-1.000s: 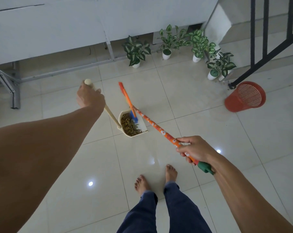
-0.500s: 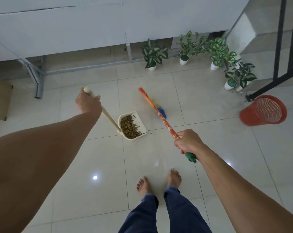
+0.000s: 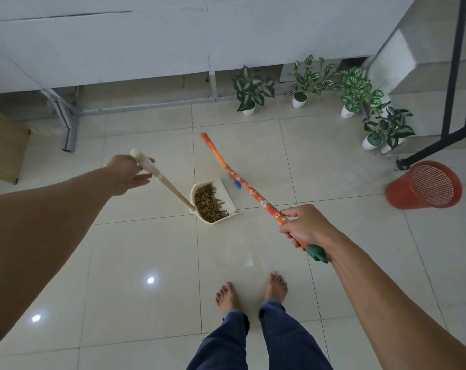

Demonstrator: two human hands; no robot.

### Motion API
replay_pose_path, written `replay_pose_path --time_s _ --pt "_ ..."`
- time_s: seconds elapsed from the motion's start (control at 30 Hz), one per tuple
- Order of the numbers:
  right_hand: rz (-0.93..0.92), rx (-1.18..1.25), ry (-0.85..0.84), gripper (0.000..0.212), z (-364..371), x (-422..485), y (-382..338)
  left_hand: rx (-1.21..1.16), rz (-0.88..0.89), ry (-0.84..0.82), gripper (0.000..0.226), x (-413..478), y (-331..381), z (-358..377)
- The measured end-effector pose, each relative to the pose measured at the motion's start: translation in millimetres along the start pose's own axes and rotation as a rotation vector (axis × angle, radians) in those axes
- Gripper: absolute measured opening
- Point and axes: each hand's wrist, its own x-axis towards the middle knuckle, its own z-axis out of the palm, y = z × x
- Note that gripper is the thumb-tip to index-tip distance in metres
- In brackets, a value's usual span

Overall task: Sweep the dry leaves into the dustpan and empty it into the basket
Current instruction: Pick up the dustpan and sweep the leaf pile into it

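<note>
A cream dustpan stands on the tiled floor with a heap of dry leaves inside it. Its long cream handle slants up to the left. My left hand is beside the handle's top, fingers stretched out and touching it rather than wrapped round it. My right hand grips the orange flowered broom near its green end cap. The broom's blue bristles rest on the floor just right of the dustpan. A red mesh basket stands tilted at the far right, its mouth facing me.
Several potted plants line the back wall and stair base. A metal table frame stands at the back left, a wooden board at the left edge, a black stair railing at the right. My bare feet are below.
My left hand's fingers have uncurled from the dustpan handle. The broom head has slid out of the pan to its right side. My right hand has drawn closer to me.
</note>
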Motion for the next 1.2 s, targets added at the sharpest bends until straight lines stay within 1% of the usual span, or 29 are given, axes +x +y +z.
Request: replay_pose_path --time_s 0.03,0.07,0.1,0.13,0.17,0.2,0.23,0.27,0.3,0.33,0.37,0.4,0.47,0.5,0.53,0.6,0.63,0.67,0.7,0.77,0.8,0.83,0.87,0.9,0.93,1.0,1.03,1.13,1.2 --pt "0.008 -0.014 0.025 0.040 0.6 -1.3 0.6 -0.056 -0.136 -0.057 0.033 -4.1 -3.1 8.9" --pt "0.021 -0.027 0.048 0.037 1.2 -2.9 2.5 -0.019 -0.254 -0.096 0.038 -6.6 -14.2 28.0" --pt "0.038 -0.038 0.069 0.035 1.7 -5.0 5.9 -0.113 -0.344 -0.259 0.047 -29.4 -50.3 41.7" --pt "0.058 -0.048 0.087 0.034 2.3 -7.1 9.8 0.092 -0.307 -0.302 0.053 -44.8 -114.3 88.3" --pt "0.075 -0.057 0.101 0.033 3.1 -9.5 14.3 0.355 -0.268 -0.393 0.053 -61.6 -179.0 146.4" --pt "0.091 -0.062 0.113 0.033 3.8 -11.5 18.6 0.493 -0.308 -0.421 0.051 -80.5 -230.9 194.3" --pt "0.105 -0.066 0.122 0.032 4.3 -13.7 23.0 0.557 -0.301 -0.415 0.050 -91.7 -263.5 224.4" --pt "0.120 -0.069 0.127 0.030 4.7 -15.9 27.3 0.610 -0.238 -0.339 0.050 -89.8 -273.9 229.5" --pt "0.135 -0.069 0.129 0.029 5.1 -18.8 31.8 0.639 -0.192 -0.291 0.051 -73.3 -258.3 205.9" --pt "0.147 -0.067 0.130 0.027 5.8 -21.8 36.5 0.687 -0.112 -0.225 0.052 -75.3 -260.0 205.9" --pt "0.154 -0.066 0.130 0.025 6.6 -25.3 41.0 0.730 -0.044 -0.225 0.053 -74.4 -263.6 205.5" --pt "0.158 -0.066 0.129 0.025 7.9 -28.7 45.0 0.764 -0.023 -0.218 0.054 -72.7 -265.2 205.8" --pt "0.166 -0.058 0.133 0.027 11.4 -33.2 50.2 0.764 -0.009 -0.262 0.054 -67.8 -268.7 207.8" --pt "0.169 -0.048 0.135 0.030 13.9 -34.4 51.8 0.798 0.041 -0.293 0.053 -68.1 -273.3 208.0" --pt "0.169 -0.039 0.137 0.033 16.6 -34.6 52.4 0.775 0.029 -0.335 0.053 -68.4 -273.3 207.8" --pt "0.167 -0.025 0.138 0.038 22.7 -33.3 51.8 0.836 0.074 -0.362 0.052 -65.7 -278.7 208.7" --pt "0.167 -0.020 0.137 0.037 26.1 -32.1 50.2 0.831 0.061 -0.377 0.052 -79.5 -299.8 226.8" --pt "0.165 -0.015 0.135 0.037 29.2 -30.7 48.2 0.805 0.037 -0.419 0.051 -77.1 -289.6 218.3" --pt "0.165 -0.013 0.133 0.037 32.0 -29.3 46.3 0.698 -0.021 -0.441 0.051 -62.8 -252.6 189.9" --pt "0.169 -0.016 0.131 0.036 36.4 -27.5 43.1 0.488 0.090 -0.291 0.039 -17.8 -135.5 97.4" --pt "0.174 -0.021 0.130 0.035 38.2 -27.4 41.8 0.425 0.192 -0.145 0.026 0.0 -69.1 54.5" --pt "0.180 -0.024 0.129 0.033 39.5 -27.8 41.1 0.277 0.184 -0.035 0.014 13.4 -12.4 32.6" --pt "0.187 -0.023 0.128 0.031 40.8 -28.4 40.5 0.257 0.103 0.007 0.008 13.0 7.1 16.0" --pt "0.194 -0.023 0.125 0.030 41.9 -29.5 40.1 0.246 0.082 -0.026 0.009 6.6 -6.1 -0.7" --pt "0.199 -0.023 0.121 0.030 43.1 -30.7 39.6 0.277 0.127 -0.031 0.010 16.9 -9.4 -2.8" --pt "0.208 -0.022 0.111 0.031 45.5 -33.3 38.7 0.263 0.085 -0.023 0.010 3.4 -15.8 -4.0" --pt "0.211 -0.022 0.106 0.031 46.9 -34.8 38.4 0.285 0.088 -0.070 0.009 1.4 -25.0 -3.3" --pt "0.205 -0.015 0.084 0.027 52.2 -39.0 38.3 0.244 0.113 -0.025 0.009 -2.0 -30.8 -16.1" --pt "0.193 -0.002 0.057 0.027 56.7 -42.9 38.0 0.271 0.119 0.001 0.006 -10.1 -41.1 -13.6"
